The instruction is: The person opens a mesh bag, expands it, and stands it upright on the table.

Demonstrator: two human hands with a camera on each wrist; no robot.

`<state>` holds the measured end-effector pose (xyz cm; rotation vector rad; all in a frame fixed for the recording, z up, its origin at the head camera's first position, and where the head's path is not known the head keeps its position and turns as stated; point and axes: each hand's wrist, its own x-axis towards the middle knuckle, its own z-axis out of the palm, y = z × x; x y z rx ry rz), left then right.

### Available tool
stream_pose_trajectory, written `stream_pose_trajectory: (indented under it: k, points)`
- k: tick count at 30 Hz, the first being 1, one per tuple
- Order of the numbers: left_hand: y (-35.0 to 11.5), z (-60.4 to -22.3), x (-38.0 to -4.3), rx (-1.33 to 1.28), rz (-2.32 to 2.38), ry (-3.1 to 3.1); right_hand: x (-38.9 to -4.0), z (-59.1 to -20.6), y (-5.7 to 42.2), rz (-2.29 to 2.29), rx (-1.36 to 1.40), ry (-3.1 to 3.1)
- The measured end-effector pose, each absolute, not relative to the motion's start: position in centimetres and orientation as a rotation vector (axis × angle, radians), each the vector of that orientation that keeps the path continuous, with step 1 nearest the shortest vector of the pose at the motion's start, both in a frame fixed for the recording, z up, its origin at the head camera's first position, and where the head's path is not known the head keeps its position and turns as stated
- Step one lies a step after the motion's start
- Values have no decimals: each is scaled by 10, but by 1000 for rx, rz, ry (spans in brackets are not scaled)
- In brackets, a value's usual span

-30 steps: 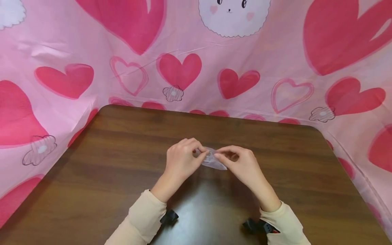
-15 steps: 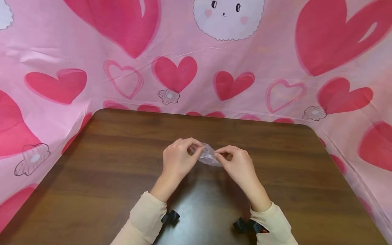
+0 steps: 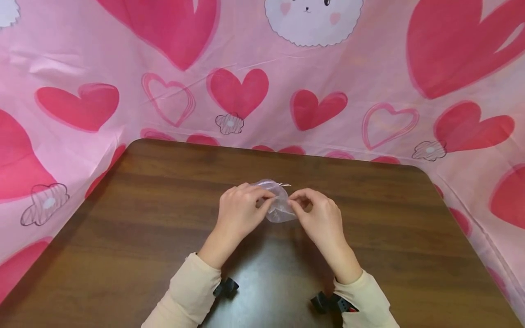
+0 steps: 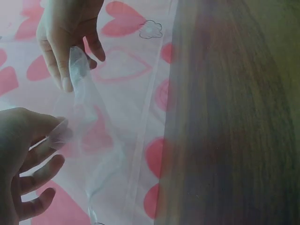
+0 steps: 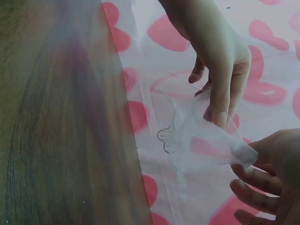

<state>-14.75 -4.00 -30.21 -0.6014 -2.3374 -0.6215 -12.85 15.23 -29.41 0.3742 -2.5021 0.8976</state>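
A small sheer whitish bag of thin see-through fabric is stretched between the two hands, above the table. My left hand pinches its edge between thumb and fingertips. Opposite it, my right hand pinches the other side the same way. Thin shiny string-like ends stick out at the bag's far side. In the left wrist view the bag hangs loosely between both sets of fingers. The right wrist view shows the fabric bunched at the thumb tips, with the print behind showing through.
The brown wooden table lies beneath both hands. A pink cloth printed with hearts surrounds its far and side edges. Black wrist devices are strapped on at the beige sleeves.
The bag is spread wider and rises further behind the fingers, with the shiny string ends now showing. Both hands keep pinching it and have shifted only slightly. The head view has moved a little.
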Motion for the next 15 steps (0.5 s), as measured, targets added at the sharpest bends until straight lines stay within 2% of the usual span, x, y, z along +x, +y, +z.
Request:
stream_pose_trajectory:
  k: [6, 15]
  points:
    - [-40, -301, -149, -559, -703, -2403, -130, -293, 154, 886, 447, -2536]
    - [-36, -307, -147, -646, -680, -2421, -129, -297, 150, 862, 412, -2503]
